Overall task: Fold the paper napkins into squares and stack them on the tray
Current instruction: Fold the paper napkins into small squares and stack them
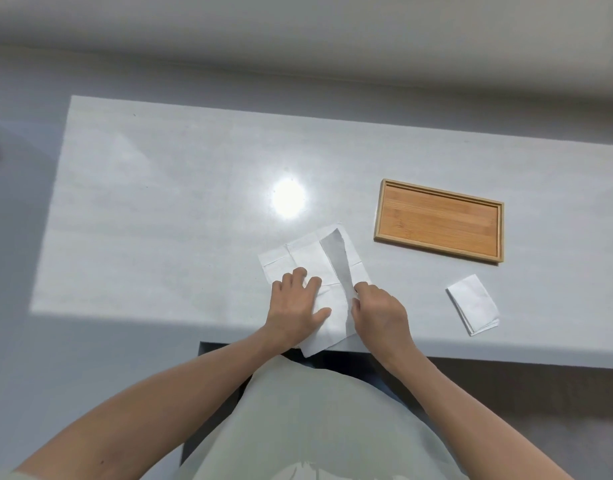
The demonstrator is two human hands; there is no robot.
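At the near edge of the table [159, 202], just at six o'clock from its middle, lies the open napkin [308, 261], spread flat with its near corner hanging slightly over the edge and one flap raised along a crease, shadowed grey on its underside. The likeliest trouble, as I judge it, is a skewed fold: the flap is pinched only at its near end, so its far end could drift and land off the opposite edge, giving a crooked oblong instead of a square. The thin paper could also tear at the pinch, or the whole sheet could slide toward the overhang if the holding palm eases. The left hand [298, 306] lies flat and open on the sheet, fingers spread, pressing it down. The right hand [378, 310] is curled closed, thumb and fingertips nipping the raised flap at its near end, wrist low over the table edge. At about three o'clock from the sheet rests a folded napkin [473, 303] on the table, not yet stacked; at one o'clock, well apart, sits the wooden tray [379, 216], bare.
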